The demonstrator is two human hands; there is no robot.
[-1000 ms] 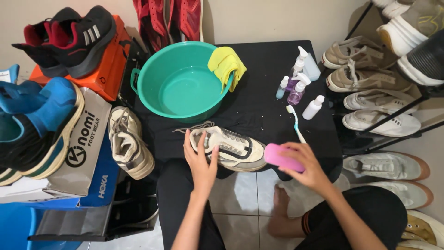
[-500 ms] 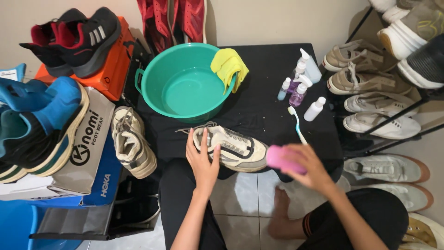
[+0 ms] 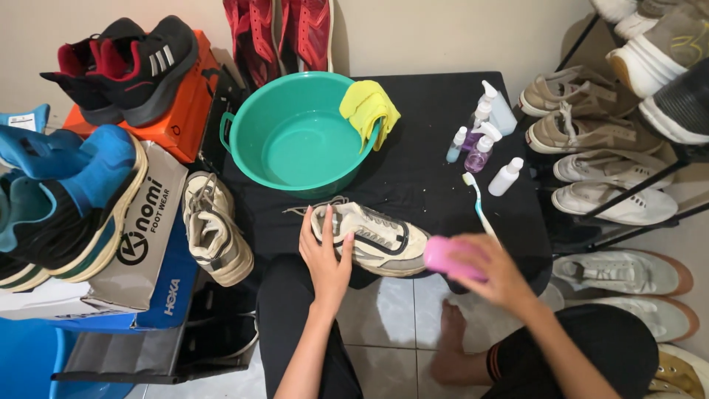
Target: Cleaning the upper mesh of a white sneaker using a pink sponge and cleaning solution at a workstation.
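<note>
Green basin [image 3: 295,140] (yellow cloth [image 3: 369,107] on rim)

light: even, soft indoor | shadows: faint | blur: right hand [image 3: 496,275] motion-smeared | edges: slight wide-angle bend

Teal basin [image 3: 295,140] — yellow cloth [image 3: 369,109] — pink brush [image 3: 447,256].
</note>
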